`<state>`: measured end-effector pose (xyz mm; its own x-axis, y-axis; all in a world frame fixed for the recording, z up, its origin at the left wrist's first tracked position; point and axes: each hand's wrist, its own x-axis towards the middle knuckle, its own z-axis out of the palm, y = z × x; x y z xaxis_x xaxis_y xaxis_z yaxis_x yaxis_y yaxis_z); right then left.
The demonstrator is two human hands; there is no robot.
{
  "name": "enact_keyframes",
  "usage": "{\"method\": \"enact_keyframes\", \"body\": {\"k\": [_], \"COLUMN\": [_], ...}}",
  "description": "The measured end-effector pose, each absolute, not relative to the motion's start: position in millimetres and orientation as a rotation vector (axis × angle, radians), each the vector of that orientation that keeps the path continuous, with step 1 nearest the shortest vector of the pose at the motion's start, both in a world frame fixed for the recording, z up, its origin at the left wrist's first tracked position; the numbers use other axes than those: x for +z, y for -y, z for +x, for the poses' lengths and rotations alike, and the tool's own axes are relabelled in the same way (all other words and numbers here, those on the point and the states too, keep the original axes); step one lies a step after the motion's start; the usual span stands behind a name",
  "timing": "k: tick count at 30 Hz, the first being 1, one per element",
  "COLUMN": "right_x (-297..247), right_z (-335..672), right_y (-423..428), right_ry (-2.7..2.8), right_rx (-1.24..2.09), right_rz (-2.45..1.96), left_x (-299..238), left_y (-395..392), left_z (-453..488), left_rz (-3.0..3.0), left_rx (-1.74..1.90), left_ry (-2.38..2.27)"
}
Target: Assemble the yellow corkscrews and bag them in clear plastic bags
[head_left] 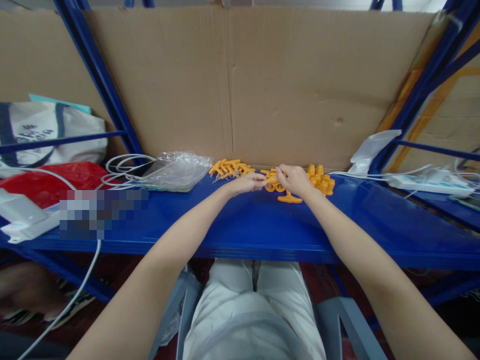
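My left hand (245, 183) and my right hand (294, 179) meet over the blue shelf. Between their fingertips is an orange plastic piece (273, 179), partly covered by the fingers, and both hands are closed on it. Just below lie orange rings (279, 188) and a T-shaped orange handle (289, 198). To the left of my left hand is a pile of orange T-shaped handles (234, 165) with thin metallic bits (227, 175) in front. Several orange cylindrical pieces (324, 184) stand grouped beyond my right wrist.
The blue shelf (243, 225) runs across, backed by a cardboard sheet (281, 90). Clear plastic bags (176, 172) and looped white cables (116, 165) lie left. Power strips (431, 185) sit at both sides. A canvas bag (78, 132) and red bag (75, 175) are far left.
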<state>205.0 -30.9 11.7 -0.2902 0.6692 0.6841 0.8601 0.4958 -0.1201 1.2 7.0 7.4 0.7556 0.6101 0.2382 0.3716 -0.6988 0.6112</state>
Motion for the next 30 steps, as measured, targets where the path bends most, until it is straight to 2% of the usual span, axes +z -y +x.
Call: {"method": "enact_keyframes", "body": {"k": [3,7,9,11,16,19,30], "right_x": [10,0,-5,-7,1,7,4], "right_z": [206,204,201,198,197,202,215], "right_y": [27,18,15,14,20,25,16], "right_ry": [2.053,1.897,1.776,1.725,1.894,1.99,2.226], "right_rx": [-0.102,0.525,0.709,0.668,0.061,-0.14,-0.035], "right_rz": [-1.279,-1.382,-1.393,-1.382,-1.396,-1.425,-1.462], "left_x": [6,2,2,3,3,1,-3], "left_y": [-4,2,4,5,-5,-14,-22], "left_z": [2,4,4,5,5,1,-14], "left_rz": [2.701,3.073,3.149,3.13,2.813,2.674,2.737], "left_rx": [0.663,0.658,0.636,0.627,0.6,0.616,0.591], "left_ry": [-0.889,-1.095,-1.139,-1.171,-1.073,-0.971,-1.208]}}
